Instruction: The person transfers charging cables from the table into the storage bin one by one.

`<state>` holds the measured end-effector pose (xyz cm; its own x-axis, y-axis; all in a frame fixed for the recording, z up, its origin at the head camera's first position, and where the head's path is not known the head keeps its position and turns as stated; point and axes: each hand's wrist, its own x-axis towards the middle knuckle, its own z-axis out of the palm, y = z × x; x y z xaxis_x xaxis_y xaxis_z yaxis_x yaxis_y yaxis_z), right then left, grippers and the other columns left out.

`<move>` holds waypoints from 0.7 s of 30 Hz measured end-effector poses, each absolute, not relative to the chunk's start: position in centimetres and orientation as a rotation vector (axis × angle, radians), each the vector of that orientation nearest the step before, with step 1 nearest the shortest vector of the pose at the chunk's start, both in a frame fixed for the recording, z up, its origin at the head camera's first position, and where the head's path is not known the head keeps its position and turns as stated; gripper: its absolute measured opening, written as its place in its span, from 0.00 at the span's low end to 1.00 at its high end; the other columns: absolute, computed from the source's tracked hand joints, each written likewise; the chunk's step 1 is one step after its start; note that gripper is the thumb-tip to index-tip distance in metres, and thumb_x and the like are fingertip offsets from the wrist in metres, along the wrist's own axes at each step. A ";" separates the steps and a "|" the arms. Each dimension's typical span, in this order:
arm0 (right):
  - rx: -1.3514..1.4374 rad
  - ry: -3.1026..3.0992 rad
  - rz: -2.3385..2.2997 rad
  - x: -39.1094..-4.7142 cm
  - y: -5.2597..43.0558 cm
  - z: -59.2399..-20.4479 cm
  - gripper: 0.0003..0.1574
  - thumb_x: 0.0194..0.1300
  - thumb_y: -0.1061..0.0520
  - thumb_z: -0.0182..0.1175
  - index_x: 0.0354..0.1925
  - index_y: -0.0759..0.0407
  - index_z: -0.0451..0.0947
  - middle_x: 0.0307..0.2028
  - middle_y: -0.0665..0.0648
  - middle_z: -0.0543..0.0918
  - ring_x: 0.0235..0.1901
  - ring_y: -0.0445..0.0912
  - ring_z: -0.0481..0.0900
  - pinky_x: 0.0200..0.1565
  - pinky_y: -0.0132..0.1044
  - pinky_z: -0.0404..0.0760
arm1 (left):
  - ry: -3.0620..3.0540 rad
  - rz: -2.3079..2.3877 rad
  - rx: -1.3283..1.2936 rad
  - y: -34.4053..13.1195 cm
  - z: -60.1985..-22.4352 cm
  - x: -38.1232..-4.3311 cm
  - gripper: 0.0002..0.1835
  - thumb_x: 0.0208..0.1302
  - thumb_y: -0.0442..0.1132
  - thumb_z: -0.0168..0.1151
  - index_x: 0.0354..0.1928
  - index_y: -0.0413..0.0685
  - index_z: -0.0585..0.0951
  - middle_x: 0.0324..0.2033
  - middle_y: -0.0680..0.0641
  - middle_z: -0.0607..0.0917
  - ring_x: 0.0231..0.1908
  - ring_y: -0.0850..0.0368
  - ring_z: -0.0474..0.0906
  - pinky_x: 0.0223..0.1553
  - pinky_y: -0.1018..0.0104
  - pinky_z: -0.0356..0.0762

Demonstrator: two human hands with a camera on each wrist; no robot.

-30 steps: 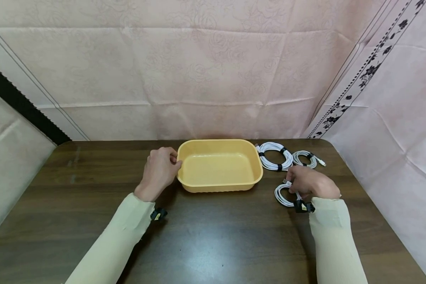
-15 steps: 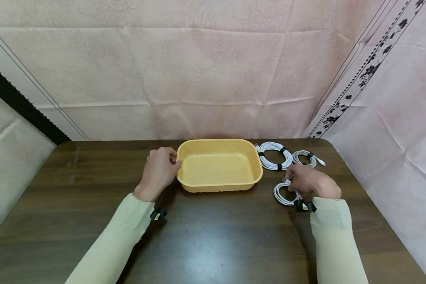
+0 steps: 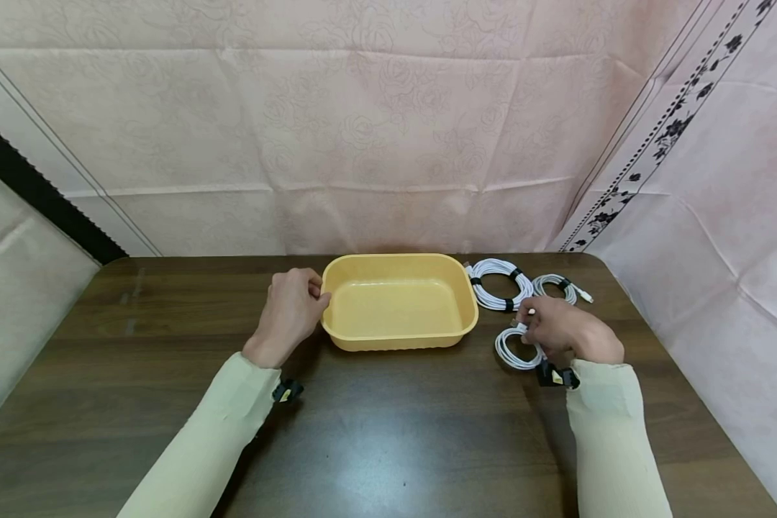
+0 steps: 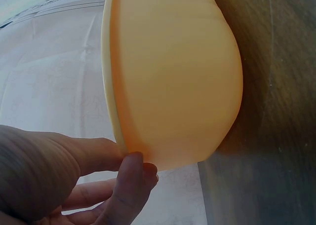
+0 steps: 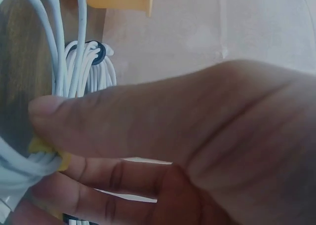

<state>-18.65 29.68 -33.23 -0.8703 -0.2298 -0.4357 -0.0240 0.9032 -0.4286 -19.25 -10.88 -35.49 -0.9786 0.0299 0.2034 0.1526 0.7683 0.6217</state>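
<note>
A yellow rectangular plastic basin (image 3: 398, 337) stands on the wooden table. My left hand (image 3: 290, 309) pinches its left rim between thumb and fingers; the left wrist view shows the basin's outer wall (image 4: 173, 82) beyond the fingertips. Right of the basin, my right hand (image 3: 571, 332) pinches a small coiled white cable (image 3: 506, 355). A yellow tie (image 5: 63, 161) binds this coil under the thumb in the right wrist view. Part of the coil is hidden behind the hand.
Just beyond the right hand lie a larger coiled white cable (image 3: 490, 265) with black ties and a smaller coiled white cable (image 3: 544, 281). A pale patterned cloth (image 3: 375, 144) hangs behind the table (image 3: 388, 432).
The coiled cable in my right hand has moved slightly left and toward the back of the table. My left hand and the basin stay nearly still.
</note>
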 end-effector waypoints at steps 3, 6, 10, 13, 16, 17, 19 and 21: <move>-0.187 2.575 -0.584 -18.6 29.7 -33.1 0.14 0.66 0.65 0.63 0.49 0.65 0.74 0.29 0.57 0.80 0.24 0.45 0.78 0.28 0.38 0.80 | -2.788 -1.005 -0.138 -10.9 -35.5 -19.3 0.06 0.64 0.33 0.66 0.38 0.36 0.86 0.32 0.41 0.87 0.31 0.52 0.82 0.34 0.60 0.82; -0.200 2.581 -0.597 -18.6 29.7 -33.0 0.14 0.66 0.66 0.63 0.49 0.65 0.74 0.28 0.57 0.80 0.23 0.45 0.78 0.28 0.38 0.79 | -2.796 -1.006 -0.132 -10.8 -35.5 -19.3 0.06 0.65 0.33 0.66 0.38 0.36 0.86 0.32 0.41 0.87 0.31 0.52 0.83 0.34 0.60 0.82; -0.218 2.597 -0.599 -18.6 29.7 -32.9 0.14 0.67 0.65 0.62 0.50 0.66 0.73 0.27 0.58 0.82 0.21 0.44 0.78 0.27 0.38 0.77 | -2.799 -1.005 -0.129 -10.8 -35.5 -19.3 0.06 0.65 0.33 0.66 0.38 0.36 0.86 0.32 0.41 0.87 0.31 0.52 0.82 0.34 0.61 0.82; -0.227 2.621 -0.595 -18.6 29.7 -32.8 0.13 0.67 0.65 0.61 0.49 0.65 0.74 0.26 0.58 0.82 0.20 0.44 0.78 0.27 0.38 0.76 | -2.799 -0.999 -0.127 -10.8 -35.5 -19.3 0.05 0.65 0.33 0.66 0.38 0.37 0.86 0.32 0.41 0.87 0.31 0.53 0.82 0.34 0.61 0.82; -0.231 2.648 -0.590 -18.5 29.6 -32.7 0.13 0.66 0.64 0.60 0.49 0.64 0.74 0.24 0.56 0.82 0.19 0.43 0.77 0.27 0.38 0.74 | -2.797 -0.992 -0.128 -10.8 -35.5 -19.3 0.05 0.65 0.33 0.66 0.38 0.37 0.86 0.32 0.42 0.87 0.30 0.53 0.82 0.34 0.61 0.82; -0.233 2.653 -0.589 -18.5 29.6 -32.7 0.13 0.66 0.64 0.60 0.49 0.64 0.74 0.24 0.56 0.82 0.19 0.43 0.77 0.27 0.38 0.74 | -2.798 -0.991 -0.128 -10.8 -35.5 -19.3 0.05 0.65 0.33 0.66 0.38 0.37 0.86 0.32 0.42 0.87 0.30 0.53 0.82 0.34 0.61 0.82; -0.232 2.657 -0.592 -18.5 29.6 -32.6 0.13 0.66 0.64 0.60 0.49 0.64 0.74 0.22 0.55 0.81 0.19 0.43 0.77 0.27 0.38 0.74 | -2.798 -0.993 -0.126 -10.8 -35.5 -19.3 0.05 0.65 0.33 0.66 0.38 0.37 0.86 0.32 0.42 0.87 0.30 0.53 0.82 0.34 0.61 0.81; -0.238 2.669 -0.592 -18.5 29.6 -32.6 0.14 0.65 0.64 0.59 0.50 0.65 0.75 0.21 0.54 0.81 0.18 0.43 0.77 0.27 0.38 0.73 | -2.802 -0.993 -0.122 -10.8 -35.5 -19.3 0.05 0.65 0.33 0.66 0.38 0.37 0.86 0.32 0.42 0.87 0.30 0.53 0.82 0.34 0.61 0.81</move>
